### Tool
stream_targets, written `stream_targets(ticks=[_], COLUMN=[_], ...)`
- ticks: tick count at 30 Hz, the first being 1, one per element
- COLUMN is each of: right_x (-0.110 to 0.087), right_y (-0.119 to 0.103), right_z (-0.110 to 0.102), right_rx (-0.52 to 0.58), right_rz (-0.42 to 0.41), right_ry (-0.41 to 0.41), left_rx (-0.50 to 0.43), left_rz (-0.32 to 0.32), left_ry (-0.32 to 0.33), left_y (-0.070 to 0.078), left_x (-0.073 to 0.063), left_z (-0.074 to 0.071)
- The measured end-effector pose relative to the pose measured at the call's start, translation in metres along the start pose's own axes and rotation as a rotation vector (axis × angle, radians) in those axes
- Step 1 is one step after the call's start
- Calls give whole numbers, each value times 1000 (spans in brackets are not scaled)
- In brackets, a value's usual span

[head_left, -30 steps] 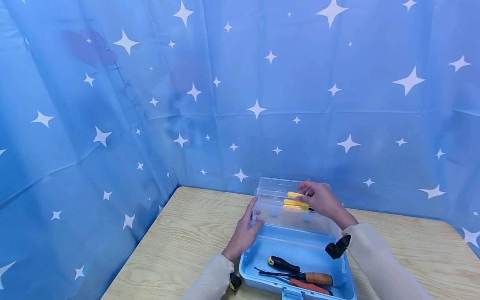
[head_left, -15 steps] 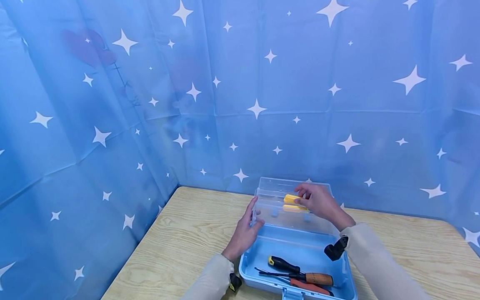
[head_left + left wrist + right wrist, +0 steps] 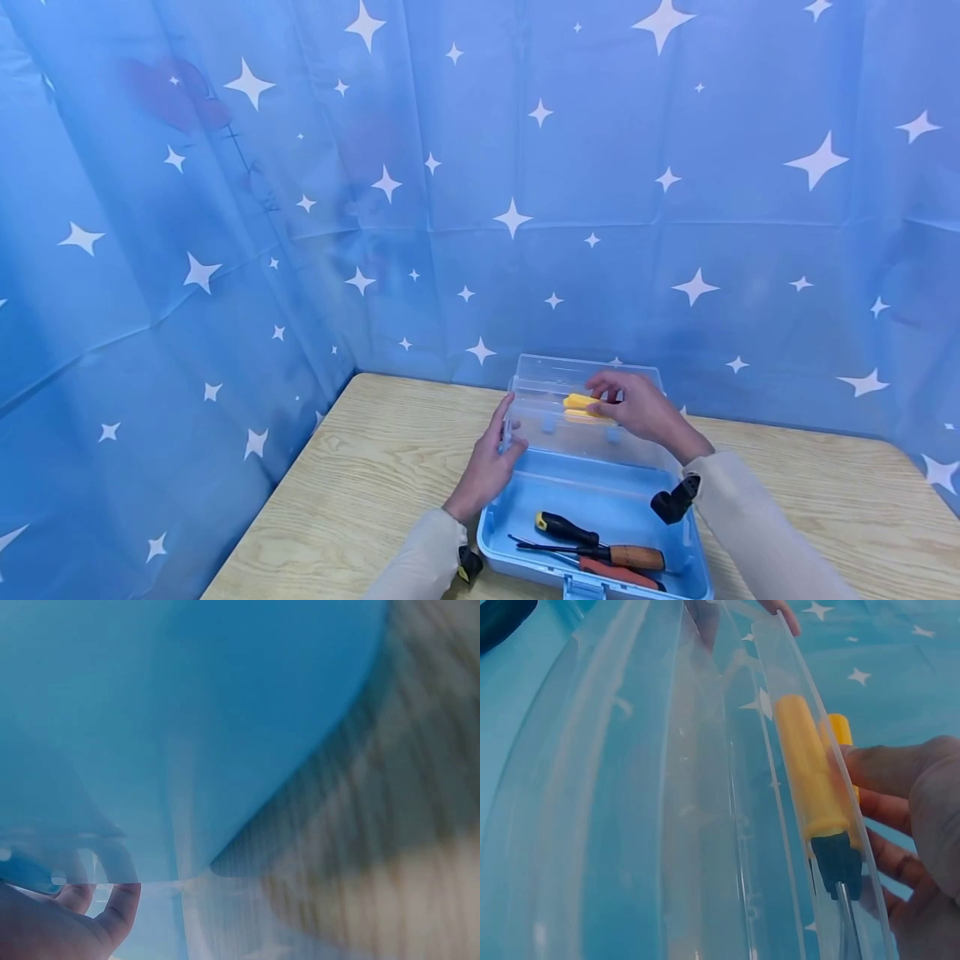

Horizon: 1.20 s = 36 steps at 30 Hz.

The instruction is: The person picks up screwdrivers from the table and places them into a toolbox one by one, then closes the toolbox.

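Note:
A light-blue toolbox (image 3: pixel 517 498) stands on the table with its clear lid (image 3: pixel 542 385) raised at the back. My left hand (image 3: pixel 483 475) grips the lid's left edge, thumb in front; part of it shows in the left wrist view. At the lid's right half, my right hand (image 3: pixel 637 408) pinches a yellow handle (image 3: pixel 841 729) between thumb and fingers. Right beside it, seen through the clear plastic in the right wrist view, is a yellow-handled screwdriver (image 3: pixel 802 761) with a black collar and metal shaft. My fingers hide much of the held tool.
Inside the toolbox lie a black-handled screwdriver (image 3: pixel 566 529), a wooden-handled one (image 3: pixel 636 557) and a red-handled tool (image 3: pixel 618 573). A latch (image 3: pixel 583 588) sits at the box front. Behind the wooden table (image 3: pixel 360 483) hangs a blue star-patterned curtain (image 3: pixel 450 250).
My right hand has moved slightly down and left, bringing its yellow handle close against the other yellow one at the lid. The left hand has stayed on the lid's edge.

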State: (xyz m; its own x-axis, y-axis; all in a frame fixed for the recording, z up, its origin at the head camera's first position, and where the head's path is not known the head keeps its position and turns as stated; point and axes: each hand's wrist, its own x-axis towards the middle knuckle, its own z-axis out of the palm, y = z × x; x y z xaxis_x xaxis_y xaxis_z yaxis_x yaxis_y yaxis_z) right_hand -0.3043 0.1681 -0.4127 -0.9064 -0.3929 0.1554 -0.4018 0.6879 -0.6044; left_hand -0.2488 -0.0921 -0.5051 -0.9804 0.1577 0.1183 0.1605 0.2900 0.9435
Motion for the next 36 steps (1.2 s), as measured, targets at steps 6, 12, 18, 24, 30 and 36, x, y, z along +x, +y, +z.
stream_targets(ticks=[6,12,18,24,30,36], right_x=[-2,-4,-7,-10,-14,-22], right_y=[5,6,6,8,8,12], right_z=[1,1,-1,-2,-6,-11], right_rx=[31,47,47,48,53,78], right_rz=[-6,-8,-8,-13,1,8], right_ry=[-5,-5,-1,6,18,61], left_rx=[-1,-13,-10,-2,-7,-7], left_rz=[-1,8,14,-5,3,-14], left_ry=[-2,-5,-5,-1,2,4], left_y=[0,1,1,2,2,1], left_x=[0,0,0,0,0,0], left_z=[1,2,2,3,3,1])
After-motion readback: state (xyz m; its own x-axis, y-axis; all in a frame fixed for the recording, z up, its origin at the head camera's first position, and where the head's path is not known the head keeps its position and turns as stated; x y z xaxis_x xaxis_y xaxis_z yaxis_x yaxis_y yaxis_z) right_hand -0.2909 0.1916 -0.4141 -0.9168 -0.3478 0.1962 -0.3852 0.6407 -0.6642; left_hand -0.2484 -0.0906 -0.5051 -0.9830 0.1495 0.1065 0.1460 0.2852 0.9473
